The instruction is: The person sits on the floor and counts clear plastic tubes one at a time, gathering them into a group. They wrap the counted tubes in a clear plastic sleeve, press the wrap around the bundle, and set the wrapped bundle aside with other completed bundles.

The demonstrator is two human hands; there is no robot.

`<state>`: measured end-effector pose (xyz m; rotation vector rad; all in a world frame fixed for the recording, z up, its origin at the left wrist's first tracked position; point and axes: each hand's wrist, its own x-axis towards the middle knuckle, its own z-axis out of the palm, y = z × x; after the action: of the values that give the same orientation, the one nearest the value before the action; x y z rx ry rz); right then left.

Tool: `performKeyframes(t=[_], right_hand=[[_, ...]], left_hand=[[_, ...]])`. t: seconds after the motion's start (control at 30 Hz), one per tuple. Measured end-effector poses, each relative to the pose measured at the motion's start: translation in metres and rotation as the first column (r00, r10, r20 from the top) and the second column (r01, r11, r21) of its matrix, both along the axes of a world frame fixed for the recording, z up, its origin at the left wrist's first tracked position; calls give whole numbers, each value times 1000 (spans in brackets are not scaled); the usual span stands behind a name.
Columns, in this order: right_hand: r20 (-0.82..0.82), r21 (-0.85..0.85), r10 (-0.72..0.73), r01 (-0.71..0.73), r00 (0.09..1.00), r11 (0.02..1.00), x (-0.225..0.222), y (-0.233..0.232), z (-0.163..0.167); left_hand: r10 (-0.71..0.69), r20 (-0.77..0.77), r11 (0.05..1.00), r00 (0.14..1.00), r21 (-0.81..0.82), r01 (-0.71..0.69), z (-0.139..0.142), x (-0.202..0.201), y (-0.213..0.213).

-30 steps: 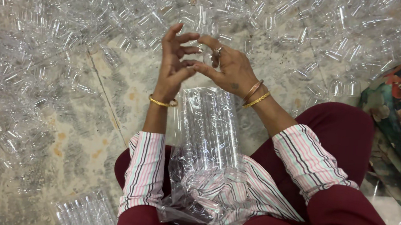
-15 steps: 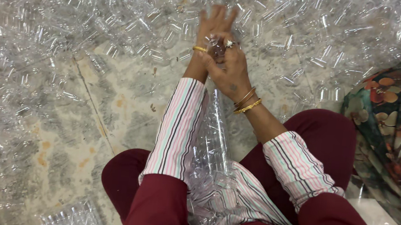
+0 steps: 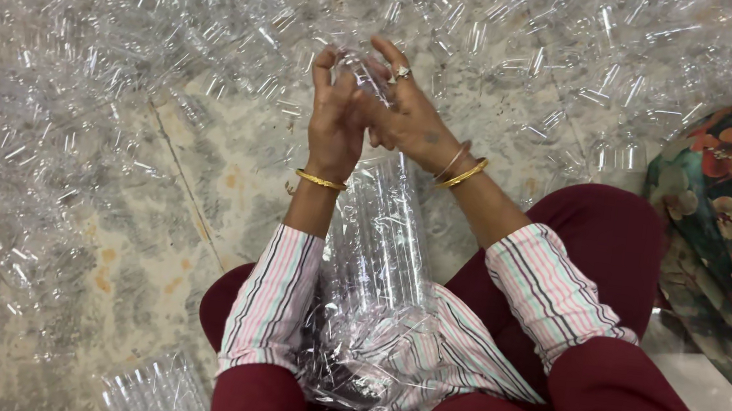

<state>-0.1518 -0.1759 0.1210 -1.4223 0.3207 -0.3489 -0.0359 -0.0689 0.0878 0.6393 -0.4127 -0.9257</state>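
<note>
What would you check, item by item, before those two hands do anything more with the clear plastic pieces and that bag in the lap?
1. Left hand on the small clear piece: ok, fingers raised against it.
2. Right hand meets the same piece: ok, both hands pressed together.
3. Grip firm on the piece: cannot tell, the plastic is transparent and partly hidden.
4. Clear plastic bag upright between the forearms: ok, it rests in the lap.
5. Bag mouth open under the hands: cannot tell.
6. More pieces within reach: ok, a heap of clear pieces covers the floor.
</note>
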Motion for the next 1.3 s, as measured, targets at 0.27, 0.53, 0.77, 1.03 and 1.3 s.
performKeyframes(t=[0.27, 0.53, 0.77, 1.03, 1.3], right_hand=[[295, 459, -217, 61, 930, 886, -10, -32, 14], [200, 447, -298, 184, 933, 875, -13, -31, 9], [-120, -95, -304, 294, 945, 951, -1, -25, 7], [-383, -324, 22, -157, 924, 933, -5, -18, 35], [-413, -376, 122, -291, 903, 880, -13, -27, 34]], left_hand=[[-297, 920, 692, 254, 391, -606, -34, 47, -36], [-666, 746, 534, -28, 449, -716, -90, 15, -54], [-365, 925, 617, 109, 328, -716, -68, 52, -2], [-271, 932, 603, -241, -31, -797, -3, 35, 52], [-344, 898, 444, -276, -103, -890, 5, 33, 55]])
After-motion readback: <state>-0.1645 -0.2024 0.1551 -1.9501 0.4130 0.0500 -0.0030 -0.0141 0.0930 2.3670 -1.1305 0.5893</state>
